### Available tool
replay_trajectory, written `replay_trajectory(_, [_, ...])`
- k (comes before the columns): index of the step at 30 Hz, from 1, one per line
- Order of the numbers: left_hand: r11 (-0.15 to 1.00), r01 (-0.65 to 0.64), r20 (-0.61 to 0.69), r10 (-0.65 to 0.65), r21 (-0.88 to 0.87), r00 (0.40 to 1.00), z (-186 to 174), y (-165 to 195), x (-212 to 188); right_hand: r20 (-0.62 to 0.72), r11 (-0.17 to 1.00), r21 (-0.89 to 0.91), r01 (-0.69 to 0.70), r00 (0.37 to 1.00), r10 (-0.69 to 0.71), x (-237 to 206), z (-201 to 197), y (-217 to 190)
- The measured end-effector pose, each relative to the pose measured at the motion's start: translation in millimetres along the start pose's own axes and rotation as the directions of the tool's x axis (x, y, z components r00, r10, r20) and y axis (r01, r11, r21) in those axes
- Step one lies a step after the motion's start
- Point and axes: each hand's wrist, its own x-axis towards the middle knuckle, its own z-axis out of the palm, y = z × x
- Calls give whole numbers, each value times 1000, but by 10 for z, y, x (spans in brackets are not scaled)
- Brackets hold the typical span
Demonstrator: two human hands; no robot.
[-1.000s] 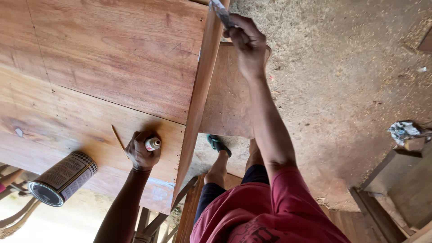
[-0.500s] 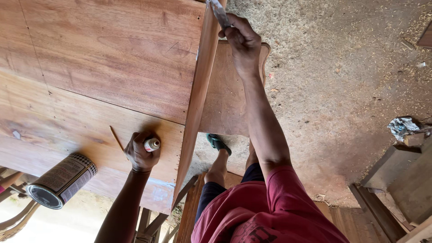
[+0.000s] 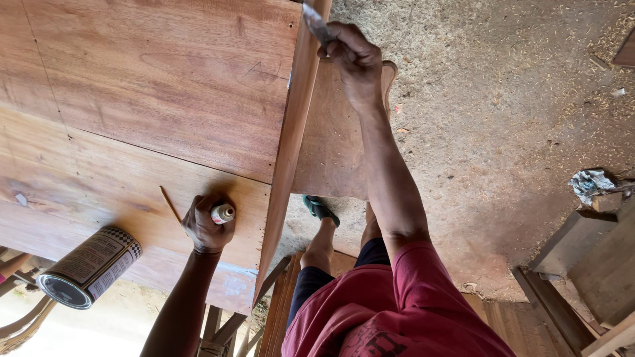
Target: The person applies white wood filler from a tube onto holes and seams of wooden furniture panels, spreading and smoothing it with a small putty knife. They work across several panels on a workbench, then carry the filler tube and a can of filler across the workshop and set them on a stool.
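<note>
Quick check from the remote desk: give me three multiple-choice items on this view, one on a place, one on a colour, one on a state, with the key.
1. Where does the can stand?
A. on the floor
B. on the wooden panel, left of the left hand
C. in the right hand

2. What colour are the shorts?
A. red
B. yellow
C. white

3. What is the left hand doing?
A. lying open and flat
B. closed around a small tube
C. gripping the can

Key: 1 B, the can rests on the wooden panel. 2 A, the cloth is red. 3 B, the small tube sticks out of the fist, while the right hand holds a brush.
</note>
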Motion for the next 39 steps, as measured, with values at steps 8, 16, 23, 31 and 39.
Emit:
replay_trajectory(8, [1000,2,6,-2,14,1000,9,-26,-35,19,999,34,11,1000,-12,34,-30,48])
replay_trajectory(16, [1000,26,9,-26,-12,1000,6,-17,-34,-136,995,-73,-70,989,59,-838,322,-73])
replay_trajectory(23, [998,48,14,-48,-30,999,11,-41,-80,-330,994,-54,-94,941,71,-1159,814,-69])
replay_trajectory(31, [999,31,10,-31,-20,999,20,-79,-101,-379,984,32,-177,908,175,-1260,793,-82])
replay_trajectory(39, [999,-16,20,17,-35,1000,-1,-67,-73,-287,979,67,-192,936,203,-1731,884,-217])
